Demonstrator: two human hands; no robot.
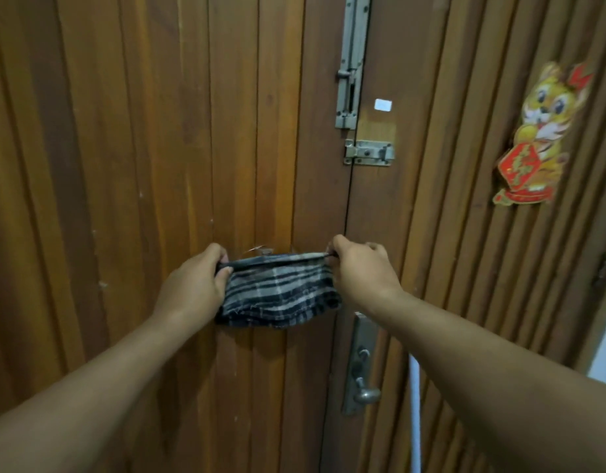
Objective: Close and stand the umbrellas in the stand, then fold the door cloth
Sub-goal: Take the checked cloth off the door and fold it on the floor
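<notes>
A dark checked door cloth (279,295) with white and grey stripes hangs folded in front of the wooden door (158,148). My left hand (195,281) pinches its upper left corner and my right hand (361,268) pinches its upper right corner, so the top edge is stretched taut between them. The cloth's frayed lower edge sags below. A thin wire hook (260,249) on the door shows just behind the top edge. No umbrellas or stand are in view.
A lever door handle (364,392) on a metal plate sits below the right hand. Two sliding bolts (351,63) (369,152) are fixed higher up. A tiger decoration (537,138) is stuck on the right door leaf. A white strip (415,414) hangs at the lower right.
</notes>
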